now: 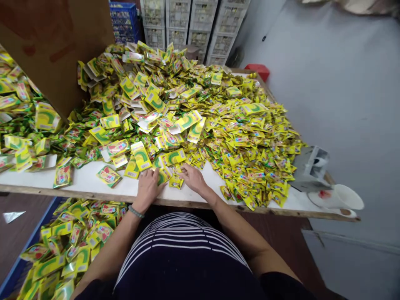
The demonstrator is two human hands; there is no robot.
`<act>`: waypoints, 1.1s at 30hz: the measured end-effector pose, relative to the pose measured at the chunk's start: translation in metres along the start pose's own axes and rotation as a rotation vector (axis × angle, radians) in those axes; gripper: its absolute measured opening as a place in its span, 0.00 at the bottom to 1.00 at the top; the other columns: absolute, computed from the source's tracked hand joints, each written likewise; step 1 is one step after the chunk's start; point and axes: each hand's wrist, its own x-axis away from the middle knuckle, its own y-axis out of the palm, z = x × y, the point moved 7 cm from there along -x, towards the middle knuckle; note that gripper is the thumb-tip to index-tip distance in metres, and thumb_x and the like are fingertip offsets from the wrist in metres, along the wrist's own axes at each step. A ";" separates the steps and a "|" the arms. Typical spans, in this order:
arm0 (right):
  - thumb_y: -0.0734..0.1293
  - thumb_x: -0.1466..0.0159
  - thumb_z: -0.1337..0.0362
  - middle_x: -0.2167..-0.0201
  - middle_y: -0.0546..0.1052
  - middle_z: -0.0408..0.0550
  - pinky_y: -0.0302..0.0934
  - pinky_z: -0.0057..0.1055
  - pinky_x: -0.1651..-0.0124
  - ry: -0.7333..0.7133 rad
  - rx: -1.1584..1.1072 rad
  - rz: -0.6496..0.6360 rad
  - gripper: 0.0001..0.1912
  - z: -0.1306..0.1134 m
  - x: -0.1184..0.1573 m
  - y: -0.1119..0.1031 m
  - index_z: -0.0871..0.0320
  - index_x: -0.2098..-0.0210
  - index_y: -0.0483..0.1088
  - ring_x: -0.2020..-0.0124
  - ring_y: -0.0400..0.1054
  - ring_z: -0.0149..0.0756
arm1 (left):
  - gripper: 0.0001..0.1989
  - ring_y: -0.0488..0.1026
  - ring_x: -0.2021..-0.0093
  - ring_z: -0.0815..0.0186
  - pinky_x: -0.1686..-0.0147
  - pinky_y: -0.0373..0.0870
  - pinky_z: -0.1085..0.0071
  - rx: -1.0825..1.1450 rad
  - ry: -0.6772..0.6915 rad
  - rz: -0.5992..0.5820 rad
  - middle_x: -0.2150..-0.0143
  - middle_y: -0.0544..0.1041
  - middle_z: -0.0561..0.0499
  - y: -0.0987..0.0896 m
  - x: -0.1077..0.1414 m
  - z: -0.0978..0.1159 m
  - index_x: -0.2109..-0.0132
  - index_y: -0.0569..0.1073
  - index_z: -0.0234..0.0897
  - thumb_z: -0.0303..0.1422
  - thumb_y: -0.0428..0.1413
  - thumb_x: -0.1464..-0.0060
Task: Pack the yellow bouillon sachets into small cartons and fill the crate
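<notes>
Near the table's front edge, my left hand (pixel 148 188) is closed on a small yellow-green carton (pixel 163 175), its fingers over the carton's left end. Just right of it, my right hand (pixel 193 178) has its fingers bent together at a small yellow packet (pixel 178 169); the exact grip is too small to make out. Another yellow packet (pixel 176 181) lies on the white tabletop between both hands. Open-ended cartons, one a yellow carton (pixel 141 156), lie just beyond my left hand. A closed carton (pixel 108 176) rests flat to its left.
A large heap of yellow packets (pixel 250 146) covers the table's right side. Cartons are piled behind, beside a brown cardboard panel (pixel 59 50). A grey metal device (pixel 309 166) and a white cup (pixel 348 196) stand at the right end. Below left, a blue crate (pixel 31 246) holds filled-looking cartons.
</notes>
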 end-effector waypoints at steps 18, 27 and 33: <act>0.65 0.34 0.64 0.33 0.61 0.55 0.56 0.53 0.38 -0.320 0.481 -0.142 0.27 -0.124 -0.160 0.040 0.52 0.35 0.64 0.34 0.53 0.56 | 0.35 0.70 0.48 0.50 0.49 0.69 0.58 0.260 -0.228 0.266 0.48 0.69 0.37 -0.011 0.010 -0.080 0.35 0.61 0.32 0.34 0.61 0.49; 0.68 0.36 0.66 0.54 0.76 0.58 0.60 0.44 0.44 -0.528 0.569 -0.183 0.13 -0.091 -0.135 0.037 0.58 0.52 0.77 0.50 0.66 0.50 | 0.17 0.73 0.65 0.60 0.63 0.66 0.67 0.717 -0.260 0.262 0.68 0.77 0.48 -0.008 0.012 -0.087 0.62 0.76 0.36 0.47 0.56 0.43; 0.67 0.34 0.60 0.60 0.79 0.52 0.64 0.35 0.53 -0.336 0.049 0.180 0.09 -0.048 -0.088 -0.016 0.59 0.60 0.77 0.59 0.72 0.41 | 0.25 0.75 0.65 0.63 0.64 0.68 0.70 1.322 -0.198 0.089 0.65 0.79 0.49 0.017 -0.001 -0.062 0.53 0.72 0.36 0.50 0.61 0.50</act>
